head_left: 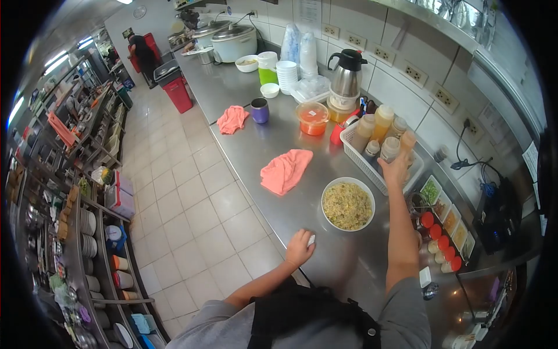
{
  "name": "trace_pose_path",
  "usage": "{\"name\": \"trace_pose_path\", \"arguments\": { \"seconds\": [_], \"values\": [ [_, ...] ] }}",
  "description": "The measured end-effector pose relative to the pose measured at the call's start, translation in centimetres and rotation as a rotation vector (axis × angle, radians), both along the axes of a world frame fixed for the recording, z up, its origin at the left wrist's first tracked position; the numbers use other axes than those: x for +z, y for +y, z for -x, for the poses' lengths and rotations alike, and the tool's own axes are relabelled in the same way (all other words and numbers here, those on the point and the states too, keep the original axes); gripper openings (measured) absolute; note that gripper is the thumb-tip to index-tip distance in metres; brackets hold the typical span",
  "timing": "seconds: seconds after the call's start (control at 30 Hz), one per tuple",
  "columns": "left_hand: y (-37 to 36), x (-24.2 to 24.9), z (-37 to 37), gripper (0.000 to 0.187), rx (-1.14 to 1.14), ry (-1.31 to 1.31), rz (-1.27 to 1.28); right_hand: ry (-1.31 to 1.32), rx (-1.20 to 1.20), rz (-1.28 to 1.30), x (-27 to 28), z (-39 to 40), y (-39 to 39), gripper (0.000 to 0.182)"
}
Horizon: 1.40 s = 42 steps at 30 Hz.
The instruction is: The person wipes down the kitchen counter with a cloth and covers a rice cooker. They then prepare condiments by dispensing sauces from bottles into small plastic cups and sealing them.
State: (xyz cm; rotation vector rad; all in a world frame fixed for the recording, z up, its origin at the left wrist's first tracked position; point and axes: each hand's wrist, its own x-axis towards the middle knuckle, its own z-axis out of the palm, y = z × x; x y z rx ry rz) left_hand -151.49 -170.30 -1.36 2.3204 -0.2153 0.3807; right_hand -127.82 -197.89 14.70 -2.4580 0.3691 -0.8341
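Observation:
My right hand (395, 170) reaches over the white basket (363, 158), its fingers closed around a sauce bottle (407, 141) with peach-coloured contents. Part of that bottle is hidden by the hand, and a pale-capped jar (390, 146) stands right beside the fingers. My left hand (299, 249) rests near the counter's front edge, closed on a small white crumpled piece, perhaps tissue (311, 239). Between my arms, a white bowl (324, 216) full of fried rice (347, 203) sits on the steel counter.
Pink cloths (286, 171) and a purple cup (260, 110) lie farther along the counter. Behind them are an orange-filled tub (312, 119) and a steel jug (347, 72). Red-lidded shakers (442, 241) and topping trays (450, 220) are on the right. A person (142, 55) stands far off.

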Motion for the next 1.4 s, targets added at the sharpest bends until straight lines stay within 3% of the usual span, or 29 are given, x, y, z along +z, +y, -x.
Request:
{"name": "trace_pose_path", "arguments": {
  "seconds": [0.2, 0.23, 0.3, 0.33, 0.37, 0.4, 0.47, 0.5, 0.53, 0.6, 0.63, 0.7, 0.8, 1.07, 1.1, 1.17, 1.4],
  "values": [
    [-0.3, -0.8, -0.3, 0.035, -0.012, -0.054, -0.007, -0.028, 0.139, -0.042, -6.7, -1.2, -3.5, 0.098],
    [-0.2, -0.7, -0.4, 0.035, -0.032, -0.023, 0.000, -0.205, 0.232, 0.014, -7.3, -0.9, -4.5, 0.086],
    [-0.4, -0.9, -0.4, 0.035, -0.030, -0.062, -0.016, -0.068, 0.358, 0.013, -4.3, 1.9, -6.2, 0.070],
    [-0.5, -0.8, -0.5, 0.034, -0.039, -0.049, -0.023, 0.065, 0.364, -0.098, -0.5, 5.4, -6.1, 0.056],
    [-0.6, -0.7, -0.3, 0.033, -0.041, -0.038, -0.031, 0.078, 0.336, -0.041, 1.2, 8.0, -7.1, 0.047],
    [-0.6, -0.7, -0.3, 0.032, -0.054, -0.044, -0.032, 0.093, 0.274, -0.043, 2.2, 11.0, -9.2, 0.047],
    [-0.7, -0.7, -0.3, 0.031, -0.099, -0.046, -0.031, 0.185, 0.403, -0.355, 3.5, 16.1, -13.1, 0.037],
    [-0.7, -0.6, -0.2, 0.030, -0.077, -0.049, -0.046, 0.211, 0.339, -0.335, 3.7, 18.8, -15.0, 0.030],
    [-0.8, -0.5, -0.2, 0.029, -0.051, -0.055, -0.062, 0.259, 0.297, -0.275, 3.3, 21.5, -17.2, 0.031],
    [-0.9, -0.5, -0.2, 0.028, -0.063, -0.056, -0.063, 0.646, 0.111, -0.288, 2.7, 26.6, -20.2, 0.037],
    [-1.1, -0.5, -0.2, 0.028, -0.048, -0.061, -0.067, 0.646, 0.092, -0.294, 1.3, 28.9, -20.9, 0.037],
    [-1.2, -0.2, -0.1, 0.028, -0.067, -0.089, -0.050, 0.686, 0.070, 0.072, -3.2, 32.9, -21.5, 0.052],
    [-1.4, -0.2, -0.2, 0.027, -0.066, -0.105, -0.077, 0.639, -0.049, 0.257, -7.0, 36.2, -19.5, 0.056],
    [-2.1, -0.1, 0.4, 0.025, 0.020, -0.065, -0.151, 0.664, -0.020, 0.180, -10.0, 38.0, -20.5, 0.067],
    [-2.4, 0.0, 0.4, 0.026, 0.048, -0.016, -0.157, 0.573, 0.011, 0.191, -10.3, 39.0, -21.5, 0.066],
    [-2.8, -0.4, 0.7, 0.027, 0.106, -0.023, -0.163, 0.459, 0.054, 0.176, -9.5, 39.9, -22.5, 0.064],
    [-5.0, -1.5, 2.8, 0.034, 0.234, -0.081, -0.170, 0.479, 0.059, 0.093, -3.6, 44.8, -28.4, 0.062]
  ]
}}
